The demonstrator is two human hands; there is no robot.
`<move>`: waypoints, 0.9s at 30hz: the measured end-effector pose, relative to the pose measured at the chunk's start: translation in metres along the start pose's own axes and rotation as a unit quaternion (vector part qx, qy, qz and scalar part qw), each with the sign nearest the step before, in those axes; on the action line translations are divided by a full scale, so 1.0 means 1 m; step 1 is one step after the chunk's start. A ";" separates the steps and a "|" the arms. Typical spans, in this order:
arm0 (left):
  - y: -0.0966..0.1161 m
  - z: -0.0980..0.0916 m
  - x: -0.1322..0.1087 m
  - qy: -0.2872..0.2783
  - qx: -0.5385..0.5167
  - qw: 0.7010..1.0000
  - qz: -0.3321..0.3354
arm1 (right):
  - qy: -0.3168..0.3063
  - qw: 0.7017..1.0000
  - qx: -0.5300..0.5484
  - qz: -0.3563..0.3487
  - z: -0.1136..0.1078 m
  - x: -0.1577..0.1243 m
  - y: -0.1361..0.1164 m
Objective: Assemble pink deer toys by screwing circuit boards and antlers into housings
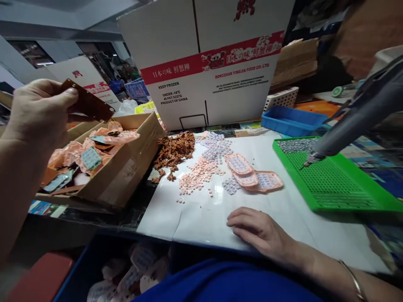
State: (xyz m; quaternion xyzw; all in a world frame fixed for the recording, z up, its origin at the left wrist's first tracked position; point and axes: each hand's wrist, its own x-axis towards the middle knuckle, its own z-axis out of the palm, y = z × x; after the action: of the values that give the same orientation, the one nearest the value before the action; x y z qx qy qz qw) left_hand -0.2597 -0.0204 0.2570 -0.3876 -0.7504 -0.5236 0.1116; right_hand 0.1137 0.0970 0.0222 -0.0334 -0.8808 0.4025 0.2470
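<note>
My left hand (39, 111) is raised at the left, pinching a thin brown circuit board (88, 100) with small holes along its edge. Below the board stands an open cardboard box (126, 176) filled with pink casings and small circuit boards. My right hand (264, 233) lies on the white work sheet (201, 222) with its fingers stretched out and holds nothing. Just beyond it are several pink keypad covers (239, 163), overlapping each other. Piles of pink buttons (201, 174), greyish buttons (214, 147) and brown parts (176, 149) cover the sheet's far left part.
An electric screwdriver (352, 115) hangs at the right over a green tray (315, 180) of screws. Behind it sits a blue bin (292, 119). A large white carton (208, 63) walls off the back. Below the table edge is a container with more pink casings (141, 260).
</note>
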 end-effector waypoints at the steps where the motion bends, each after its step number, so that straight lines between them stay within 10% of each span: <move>1: 0.010 0.005 -0.014 -0.008 -0.029 1.000 -0.008 | 0.008 1.000 0.018 -0.001 -0.002 0.002 -0.003; 8: 0.054 0.053 -0.112 -0.130 -0.176 0.973 -0.073 | 0.088 0.986 0.106 0.091 -0.012 0.010 -0.018; 15: 0.040 0.131 -0.194 -0.325 -0.324 0.854 -0.246 | 0.203 0.973 0.011 0.108 -0.020 -0.032 -0.014; 20: 0.029 0.171 -0.235 -0.290 -0.392 0.797 -0.357 | 0.198 0.971 -0.123 0.047 -0.021 -0.055 -0.010; 27: 0.018 0.164 -0.261 -0.247 -0.391 0.794 -0.395 | 0.077 0.964 -0.251 0.053 -0.010 -0.052 0.003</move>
State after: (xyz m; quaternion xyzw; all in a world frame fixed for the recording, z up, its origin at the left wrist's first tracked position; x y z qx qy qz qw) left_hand -0.0321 0.0045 0.0500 -0.1847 -0.5713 -0.6573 -0.4555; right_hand 0.1634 0.0926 0.0049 -0.1716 -0.9290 0.1774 0.2758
